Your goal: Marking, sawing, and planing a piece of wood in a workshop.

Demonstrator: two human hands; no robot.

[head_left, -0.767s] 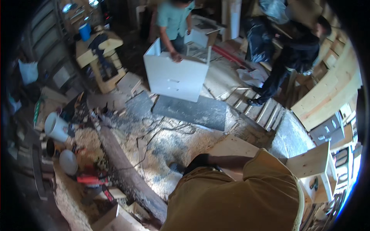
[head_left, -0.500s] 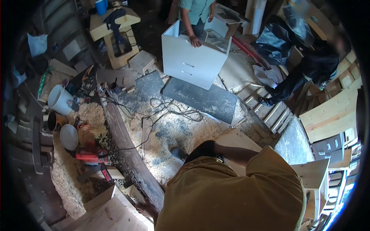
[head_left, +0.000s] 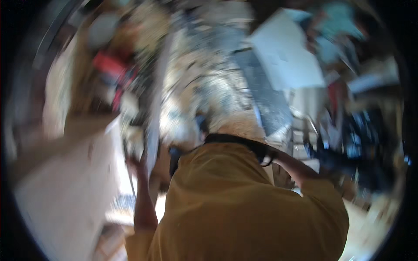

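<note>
Wooden panel (head_left: 76, 180), pale, broad, flat-faced

Heavy motion blur — brown shirt (head_left: 244, 209) clearest; sawdusty floor (head_left: 176, 119) brightly lit — corners black, edges bent.

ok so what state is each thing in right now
left hand: lowered, grip too blurred to tell
right hand: hidden, forearm bent
pale wooden panel: unpainted
white cabinet: standing, drawers too blurred to tell
dark board: lying flat
red tool: lying down, on or off unclear
</note>
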